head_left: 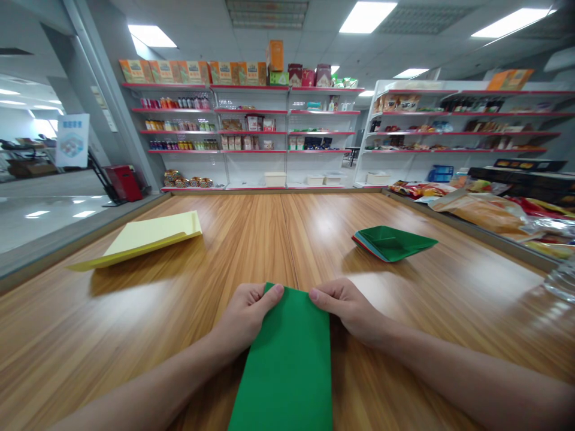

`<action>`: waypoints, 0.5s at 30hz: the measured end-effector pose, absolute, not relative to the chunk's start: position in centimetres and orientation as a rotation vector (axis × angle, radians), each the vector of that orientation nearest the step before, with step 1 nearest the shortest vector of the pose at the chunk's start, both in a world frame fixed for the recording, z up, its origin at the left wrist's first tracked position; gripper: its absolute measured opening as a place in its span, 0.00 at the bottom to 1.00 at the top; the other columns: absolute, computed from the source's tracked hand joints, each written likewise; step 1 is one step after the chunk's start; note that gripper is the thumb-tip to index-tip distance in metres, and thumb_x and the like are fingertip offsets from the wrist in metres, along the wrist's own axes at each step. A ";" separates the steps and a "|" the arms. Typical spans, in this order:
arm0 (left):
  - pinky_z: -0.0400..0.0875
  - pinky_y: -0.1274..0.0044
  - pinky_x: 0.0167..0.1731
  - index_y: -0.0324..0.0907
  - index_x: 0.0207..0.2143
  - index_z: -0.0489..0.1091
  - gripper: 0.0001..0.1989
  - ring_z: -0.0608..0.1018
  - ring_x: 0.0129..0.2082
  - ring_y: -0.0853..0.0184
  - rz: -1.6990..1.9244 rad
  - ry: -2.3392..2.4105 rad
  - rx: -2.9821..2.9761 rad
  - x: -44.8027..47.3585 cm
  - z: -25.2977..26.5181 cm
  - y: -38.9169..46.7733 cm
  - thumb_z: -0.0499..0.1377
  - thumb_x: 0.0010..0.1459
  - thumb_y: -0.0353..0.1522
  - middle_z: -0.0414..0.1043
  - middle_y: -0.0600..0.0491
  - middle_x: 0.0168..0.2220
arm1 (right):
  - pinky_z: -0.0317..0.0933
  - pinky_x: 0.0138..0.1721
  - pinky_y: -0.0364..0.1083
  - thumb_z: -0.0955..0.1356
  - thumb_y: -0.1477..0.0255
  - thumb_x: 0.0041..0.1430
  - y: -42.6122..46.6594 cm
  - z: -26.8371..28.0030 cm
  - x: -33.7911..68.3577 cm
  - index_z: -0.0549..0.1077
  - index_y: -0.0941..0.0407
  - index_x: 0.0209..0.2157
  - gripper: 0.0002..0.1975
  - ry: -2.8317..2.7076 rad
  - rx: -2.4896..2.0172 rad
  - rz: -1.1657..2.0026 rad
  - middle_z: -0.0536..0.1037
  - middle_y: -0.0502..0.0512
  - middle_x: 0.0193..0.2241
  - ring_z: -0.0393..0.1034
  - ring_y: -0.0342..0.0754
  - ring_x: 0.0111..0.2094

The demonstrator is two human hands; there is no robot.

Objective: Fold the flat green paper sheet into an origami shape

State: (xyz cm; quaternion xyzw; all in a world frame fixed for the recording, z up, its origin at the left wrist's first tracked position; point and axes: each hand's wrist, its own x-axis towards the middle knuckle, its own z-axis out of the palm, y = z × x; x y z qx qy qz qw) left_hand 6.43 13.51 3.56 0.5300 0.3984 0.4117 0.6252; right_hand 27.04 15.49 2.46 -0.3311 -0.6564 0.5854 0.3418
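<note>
A long green strip of paper (291,359) stretches from the bottom edge of the head view up to both hands. My left hand (249,314) pinches its far left corner, thumb on top and the other fingers curled beneath. At the far right corner, my right hand (345,308) holds the same paper in a like pinch. Whether the paper is folded double cannot be made out. Beyond my right hand lies a stack of folded paper pieces (395,242), green on top with red and blue edges below. A pale yellow stack of paper sheets (153,236) rests to the left.
The wooden table (251,239) has a raised rim. Packaged snacks (485,209) crowd its right side, with a clear plastic item (561,278) at the right edge. Stocked shelves (251,131) stand behind. A sign board (72,140) and red box (124,182) are at left.
</note>
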 end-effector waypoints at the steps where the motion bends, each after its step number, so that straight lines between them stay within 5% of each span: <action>1: 0.54 0.81 0.15 0.36 0.19 0.68 0.24 0.64 0.14 0.74 0.946 0.928 1.206 6.5 3.6 13.6 0.62 0.49 0.49 0.64 0.55 0.16 | 0.46 0.20 0.41 0.65 0.53 0.57 15.5 2.4 27.1 0.65 0.60 0.18 0.25 -1.720 -0.861 1.525 0.62 0.47 0.16 0.53 0.38 0.18; 15: 0.48 0.82 0.15 0.39 0.17 0.60 0.26 0.58 0.15 0.75 0.958 0.960 1.229 6.6 3.6 13.7 0.61 0.49 0.51 0.56 0.59 0.15 | 0.44 0.20 0.40 0.66 0.51 0.54 15.2 3.6 26.9 0.65 0.59 0.20 0.25 -1.881 -0.792 1.661 0.60 0.46 0.17 0.51 0.38 0.19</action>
